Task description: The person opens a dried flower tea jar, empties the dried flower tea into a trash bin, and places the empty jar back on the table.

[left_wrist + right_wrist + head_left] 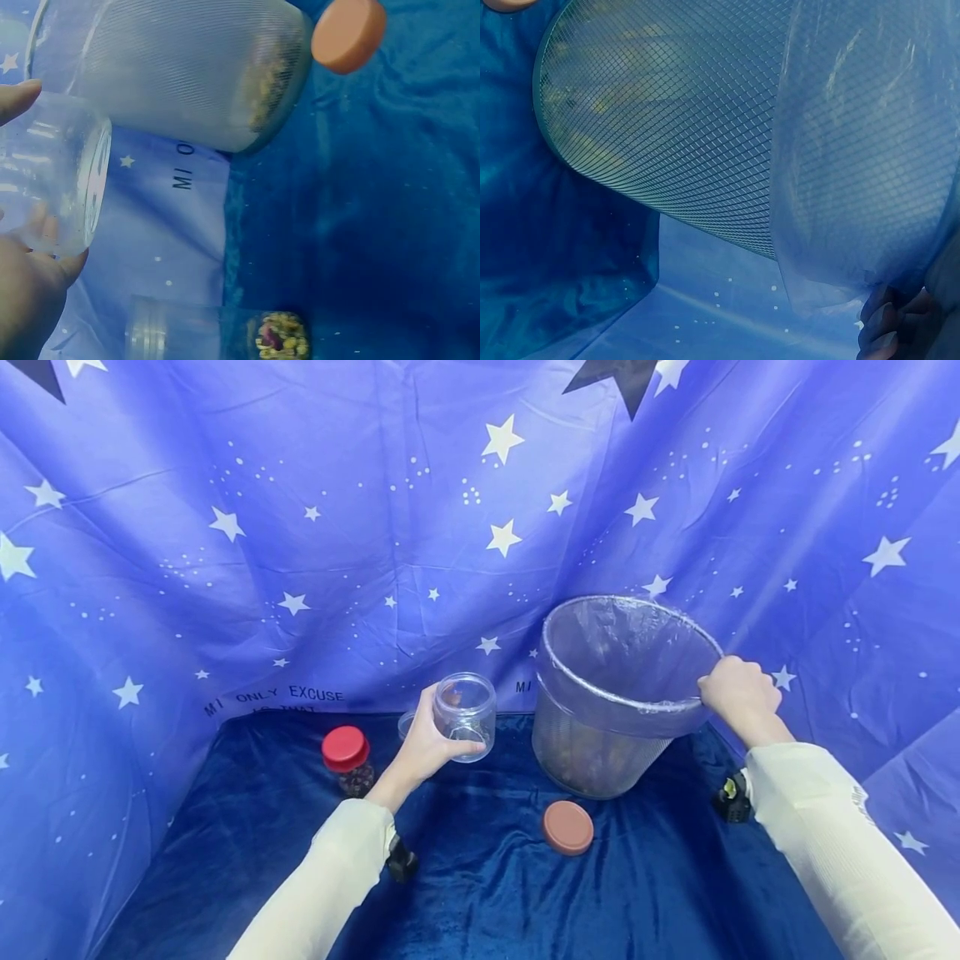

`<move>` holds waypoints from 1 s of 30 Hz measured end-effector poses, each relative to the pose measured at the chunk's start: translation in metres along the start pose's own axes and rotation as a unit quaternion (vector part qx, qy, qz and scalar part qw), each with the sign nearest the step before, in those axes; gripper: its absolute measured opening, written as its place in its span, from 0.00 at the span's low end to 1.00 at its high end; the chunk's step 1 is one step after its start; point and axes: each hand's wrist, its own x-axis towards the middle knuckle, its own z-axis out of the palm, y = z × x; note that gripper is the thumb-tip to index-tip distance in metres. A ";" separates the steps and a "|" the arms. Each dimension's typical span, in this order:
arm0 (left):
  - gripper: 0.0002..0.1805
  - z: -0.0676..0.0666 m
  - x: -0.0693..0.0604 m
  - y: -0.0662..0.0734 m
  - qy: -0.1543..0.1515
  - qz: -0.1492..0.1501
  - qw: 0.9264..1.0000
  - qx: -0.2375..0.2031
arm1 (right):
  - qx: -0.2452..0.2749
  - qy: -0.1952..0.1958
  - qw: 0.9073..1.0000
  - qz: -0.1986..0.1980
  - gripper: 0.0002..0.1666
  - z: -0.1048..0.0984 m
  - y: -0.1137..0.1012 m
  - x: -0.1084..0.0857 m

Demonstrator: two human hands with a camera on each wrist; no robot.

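Surface: a dark blue velvety cloth is spread over the work area, rumpled into soft folds and lit with a sheen.
Room: the area is enclosed at the back and sides by a blue-violet curtain, printed with pale stars, dots and black lettering low down.
Clear jar: held above the cloth, mouth up, left of the basket.
Left hand: wrapped around the clear jar.
Mesh wastebasket: stood on the cloth near the curtain, its rim covered by a transparent liner.
Right hand: closed around the basket's right rim, over the liner.
Brown-pink lid: laid flat on the cloth, in front of the basket.
Red-capped jar: placed left of the left hand.
Dried-flower jar: partly hidden behind the left hand in the head view.
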 end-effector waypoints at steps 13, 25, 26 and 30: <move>0.55 -0.001 -0.015 -0.020 0.004 0.013 1.000 0.005 | 0.002 -0.002 1.000 0.002 0.34 0.000 0.000 0.000; 0.54 0.001 -0.028 -0.039 0.014 -0.014 1.000 0.019 | 0.002 -0.001 1.000 0.005 0.35 0.001 0.000 0.001; 0.54 0.001 -0.028 -0.040 0.015 -0.015 1.000 0.021 | 0.002 -0.001 1.000 0.005 0.35 0.001 0.000 0.001; 0.53 0.000 -0.033 -0.047 0.015 -0.016 0.999 0.030 | 0.002 -0.001 1.000 0.004 0.36 0.001 0.000 0.002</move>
